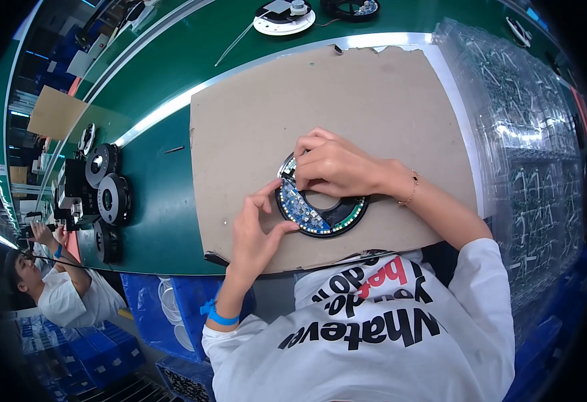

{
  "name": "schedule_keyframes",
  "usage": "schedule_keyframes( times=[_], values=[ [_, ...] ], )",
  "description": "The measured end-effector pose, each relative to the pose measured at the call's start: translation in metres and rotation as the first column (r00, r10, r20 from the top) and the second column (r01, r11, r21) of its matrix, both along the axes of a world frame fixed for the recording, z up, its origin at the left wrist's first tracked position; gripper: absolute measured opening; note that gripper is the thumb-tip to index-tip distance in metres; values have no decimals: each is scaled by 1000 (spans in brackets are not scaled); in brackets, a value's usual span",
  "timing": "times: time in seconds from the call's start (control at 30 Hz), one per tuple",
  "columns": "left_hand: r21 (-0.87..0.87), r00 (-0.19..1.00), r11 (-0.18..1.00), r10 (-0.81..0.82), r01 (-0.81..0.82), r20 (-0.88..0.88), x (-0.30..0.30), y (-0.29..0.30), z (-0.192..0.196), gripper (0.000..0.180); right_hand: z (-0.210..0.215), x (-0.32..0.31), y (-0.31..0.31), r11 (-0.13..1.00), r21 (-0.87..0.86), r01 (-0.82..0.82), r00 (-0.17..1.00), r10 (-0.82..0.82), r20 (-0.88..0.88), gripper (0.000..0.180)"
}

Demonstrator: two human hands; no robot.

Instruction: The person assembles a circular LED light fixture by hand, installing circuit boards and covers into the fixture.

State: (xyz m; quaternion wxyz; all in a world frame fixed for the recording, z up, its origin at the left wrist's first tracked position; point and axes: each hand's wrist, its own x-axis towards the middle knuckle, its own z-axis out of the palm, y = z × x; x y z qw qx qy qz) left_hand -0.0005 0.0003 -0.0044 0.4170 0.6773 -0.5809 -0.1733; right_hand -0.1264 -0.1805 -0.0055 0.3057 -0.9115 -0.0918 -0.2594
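Sitting at far left: a co-worker (59, 288) in a white shirt, low by the edge of the green counter (159, 221), hands raised near a dark cable.
Black round housings: a cluster (106, 191) stands on the counter's left part, well apart from the cardboard sheet.
Blue crates: stacked (146, 308) below the counter edge, one holding pale rings.
Cardboard sheet: a large brown sheet (347, 100) lies flat on the counter and carries the work; its far edge is torn.
Left hand: the left hand (253, 231) rests on the cardboard at the left rim of the ring assembly, thumb and forefinger spread in a loose open pinch that touches the rim; it clamps nothing. A blue band sits on that wrist.
Ring assembly: a black round ring assembly (327, 214) lies flat on the cardboard near its front edge, between both hands; a blue circuit board fills its left arc and a row of small pale dots runs along its front rim.
Right hand: the right hand (337, 164) lies over the ring's far side, fingers curled down and pressing at its upper left rim; whether they pinch a small part cannot be told. A thin bracelet sits on that wrist.
White round plate: far across the counter (283, 19), with a small part on it.
Clear plastic trays: stacked (528, 134) at right, just beside the cardboard, holding many small parts.
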Motion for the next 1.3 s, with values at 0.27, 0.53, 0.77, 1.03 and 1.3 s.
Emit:
schedule_keyframes(
  times=[0.27, 0.53, 0.77, 1.03, 1.3],
  values=[
    [-135, 928, 990, 20, 33, 373, 2, 8, -10, 43, -1, -1, 1, 1000, 0, 8, 1000, -8, -18, 3],
    [-23, 784, 965, -199, 262, 588, 0, -5, 22, 39, 0, -2, 1, 1000, -8, 2, 1000, -2, -26, 5],
    [101, 723, 946, -302, 309, 621, 0, -11, 31, 37, 6, -1, -3, 999, 2, -41, 994, 41, -105, 4],
    [-154, 970, 987, -1, 40, 245, 32, -19, 27, 24, 17, 2, -30, 993, 117, 29, 997, -19, -80, 10],
    [-158, 913, 946, 214, -282, -346, 41, -77, 5, 24, 49, -4, -132, 917, -96, 386, 917, -393, -66, 6]
  ],
)
